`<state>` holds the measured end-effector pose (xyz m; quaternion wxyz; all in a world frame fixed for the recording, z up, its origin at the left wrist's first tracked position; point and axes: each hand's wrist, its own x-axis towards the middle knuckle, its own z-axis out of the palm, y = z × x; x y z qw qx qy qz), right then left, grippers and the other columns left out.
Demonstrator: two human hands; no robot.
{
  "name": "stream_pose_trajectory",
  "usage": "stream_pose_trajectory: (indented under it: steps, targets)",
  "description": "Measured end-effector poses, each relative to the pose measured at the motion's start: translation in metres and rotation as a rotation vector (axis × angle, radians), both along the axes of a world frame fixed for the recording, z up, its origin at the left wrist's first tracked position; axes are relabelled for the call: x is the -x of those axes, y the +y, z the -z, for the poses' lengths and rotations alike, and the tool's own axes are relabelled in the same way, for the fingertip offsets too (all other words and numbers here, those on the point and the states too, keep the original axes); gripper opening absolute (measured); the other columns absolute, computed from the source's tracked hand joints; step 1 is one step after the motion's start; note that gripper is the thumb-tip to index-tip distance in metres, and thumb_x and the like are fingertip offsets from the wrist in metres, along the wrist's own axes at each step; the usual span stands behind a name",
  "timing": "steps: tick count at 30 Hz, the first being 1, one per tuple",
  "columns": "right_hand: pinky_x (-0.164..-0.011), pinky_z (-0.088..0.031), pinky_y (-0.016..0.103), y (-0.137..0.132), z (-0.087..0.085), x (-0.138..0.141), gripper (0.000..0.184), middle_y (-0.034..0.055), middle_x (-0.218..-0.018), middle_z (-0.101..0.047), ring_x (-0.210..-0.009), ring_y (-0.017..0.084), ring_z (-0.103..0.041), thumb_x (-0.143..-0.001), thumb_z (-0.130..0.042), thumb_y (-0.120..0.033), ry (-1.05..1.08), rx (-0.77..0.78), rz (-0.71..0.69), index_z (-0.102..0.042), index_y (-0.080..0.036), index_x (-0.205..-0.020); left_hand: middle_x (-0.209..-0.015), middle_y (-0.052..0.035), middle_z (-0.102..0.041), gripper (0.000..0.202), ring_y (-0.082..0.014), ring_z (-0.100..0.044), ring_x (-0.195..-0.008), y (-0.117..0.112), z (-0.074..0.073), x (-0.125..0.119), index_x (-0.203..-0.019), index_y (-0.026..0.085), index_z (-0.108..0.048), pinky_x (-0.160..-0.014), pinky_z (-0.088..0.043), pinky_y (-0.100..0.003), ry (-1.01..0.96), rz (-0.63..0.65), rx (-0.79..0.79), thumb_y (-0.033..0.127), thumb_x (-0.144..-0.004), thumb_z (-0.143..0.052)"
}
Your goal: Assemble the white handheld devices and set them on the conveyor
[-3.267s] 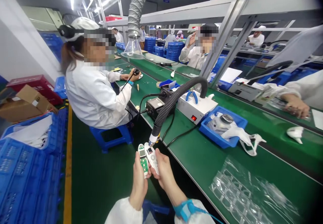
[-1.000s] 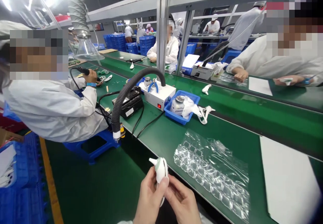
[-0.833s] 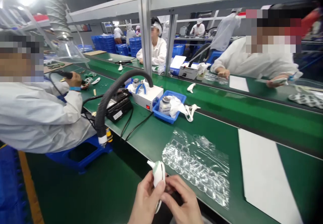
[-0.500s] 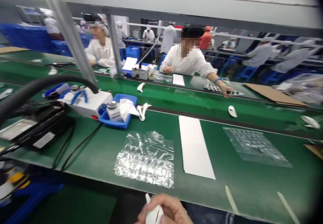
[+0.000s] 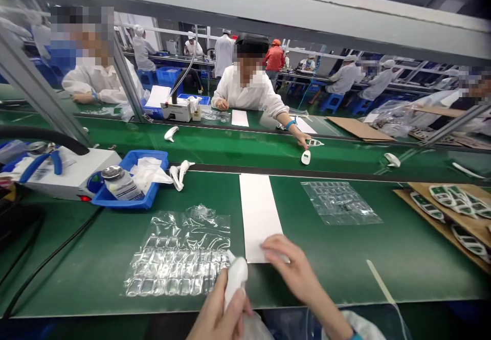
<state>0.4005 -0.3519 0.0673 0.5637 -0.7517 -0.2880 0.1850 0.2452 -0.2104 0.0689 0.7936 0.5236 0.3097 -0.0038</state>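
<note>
My left hand point(image 5: 218, 307) is at the bottom of the view and is shut around a white plastic handheld device point(image 5: 235, 277), possibly an ear thermometer, which hides part of my fingers. The device's tip points up, just right of a clear moulded plastic sheet in a bag point(image 5: 176, 253). My right hand point(image 5: 295, 268) holds nothing, with its fingers apart and resting at the lower right corner of a long white paper strip point(image 5: 259, 216) on the green bench.
A blue tray point(image 5: 128, 182) holds a bottle and white cloth beside a white box point(image 5: 65, 171) with blue-handled pliers. Another clear bag point(image 5: 339, 202) lies right of the strip. Green circuit boards lie on cardboard point(image 5: 448, 212). Across a black-edged belt, a co-worker's hand point(image 5: 305, 143) reaches near white device shells.
My view has swung right along the bench. Both hands were around the device earlier. My right hand has now left it and lies at the paper strip, while my left hand keeps the device.
</note>
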Motion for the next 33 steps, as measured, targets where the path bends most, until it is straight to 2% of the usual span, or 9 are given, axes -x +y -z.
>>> stream_pose_trajectory:
  steps: [3,6,13,20,23,26,29,31,33]
  targets:
    - [-0.082,-0.038,0.040,-0.018,0.019,-0.042,0.017,0.0063,-0.084,-0.063,-0.086,0.026,-0.053,-0.085,-0.063,-0.036,-0.196,0.102,0.049,-0.077,-0.026,-0.085,-0.085,-0.0084,-0.070,0.052,-0.0216,-0.065,-0.075,-0.004,-0.008,-0.032,-0.106,0.019,-0.063,-0.073,-0.053,-0.033,-0.111,-0.001,-0.002,0.061,-0.075,-0.063]
    - [-0.081,-0.036,0.040,-0.024,0.033,-0.057,0.016,0.0052,-0.082,-0.061,-0.084,0.025,-0.051,-0.085,-0.063,-0.037,-0.236,0.174,0.012,-0.077,-0.028,-0.082,-0.102,-0.0112,-0.071,0.052,-0.0274,-0.065,-0.099,-0.010,-0.006,-0.056,-0.105,0.020,-0.064,-0.093,-0.047,-0.038,-0.124,-0.055,-0.010,0.061,-0.073,-0.065]
    - [-0.079,-0.031,0.040,-0.021,0.032,-0.057,0.012,0.0036,-0.081,-0.059,-0.085,0.024,-0.051,-0.086,-0.062,-0.029,-0.261,0.248,-0.038,-0.072,-0.026,-0.079,-0.108,-0.0125,-0.071,0.052,-0.0294,-0.063,-0.106,-0.016,0.010,-0.072,-0.108,0.020,-0.063,-0.097,-0.043,-0.039,-0.057,-0.071,-0.018,0.059,-0.074,-0.065]
    - [-0.079,-0.031,0.038,-0.012,0.025,-0.054,0.011,0.0013,-0.080,-0.058,-0.084,0.022,-0.051,-0.086,-0.057,-0.021,-0.276,0.358,-0.053,-0.060,-0.022,-0.075,-0.109,-0.0122,-0.071,0.048,-0.0292,-0.063,-0.109,-0.015,0.010,-0.072,-0.104,0.019,-0.064,-0.097,-0.043,-0.037,-0.050,-0.076,-0.027,0.058,-0.076,-0.064]
    - [-0.077,-0.031,0.036,-0.013,0.027,-0.051,0.014,0.0009,-0.079,-0.055,-0.081,0.021,-0.049,-0.089,-0.053,-0.022,-0.300,0.331,-0.015,-0.054,-0.021,-0.075,-0.109,-0.0126,-0.070,0.048,-0.0294,-0.062,-0.110,-0.015,0.010,-0.072,-0.105,0.019,-0.064,-0.098,-0.042,-0.038,-0.042,-0.067,-0.055,0.058,-0.077,-0.062]
    - [-0.072,-0.033,0.033,-0.017,0.020,-0.044,0.019,-0.0003,-0.074,-0.050,-0.074,0.019,-0.047,-0.092,-0.049,-0.028,-0.225,0.203,0.044,-0.049,-0.022,-0.074,-0.103,-0.0116,-0.070,0.047,-0.0268,-0.063,-0.103,-0.012,0.010,-0.072,-0.101,0.018,-0.064,-0.094,-0.045,-0.036,-0.073,-0.026,-0.066,0.059,-0.080,-0.059]
    - [-0.062,-0.033,0.028,-0.013,0.000,-0.027,0.023,-0.0020,-0.070,-0.046,-0.066,0.016,-0.043,-0.093,-0.050,-0.034,-0.022,0.082,0.015,-0.048,-0.021,-0.074,-0.086,-0.0074,-0.069,0.051,-0.0176,-0.064,-0.070,-0.009,0.008,-0.070,-0.096,0.016,-0.063,-0.067,-0.051,-0.030,-0.122,0.000,0.057,0.063,-0.083,-0.049]
    - [-0.059,-0.034,0.027,-0.004,-0.016,-0.012,0.023,-0.0023,-0.070,-0.047,-0.064,0.014,-0.044,-0.093,-0.052,-0.033,0.101,0.030,-0.067,-0.050,-0.020,-0.074,-0.069,-0.0030,-0.065,0.056,-0.0119,-0.053,-0.050,-0.009,0.006,-0.066,-0.092,0.015,-0.061,-0.048,-0.042,-0.024,-0.103,-0.016,0.187,0.066,-0.085,-0.041]
    - [-0.059,-0.036,0.026,0.009,-0.027,0.002,0.021,-0.0024,-0.070,-0.050,-0.062,0.013,-0.047,-0.093,-0.052,-0.030,0.183,-0.007,-0.150,-0.051,-0.020,-0.075,-0.053,0.0003,-0.057,0.058,-0.0103,-0.047,-0.043,-0.011,0.003,-0.062,-0.086,0.014,-0.060,-0.042,-0.033,-0.022,-0.082,-0.043,0.275,0.067,-0.087,-0.036]
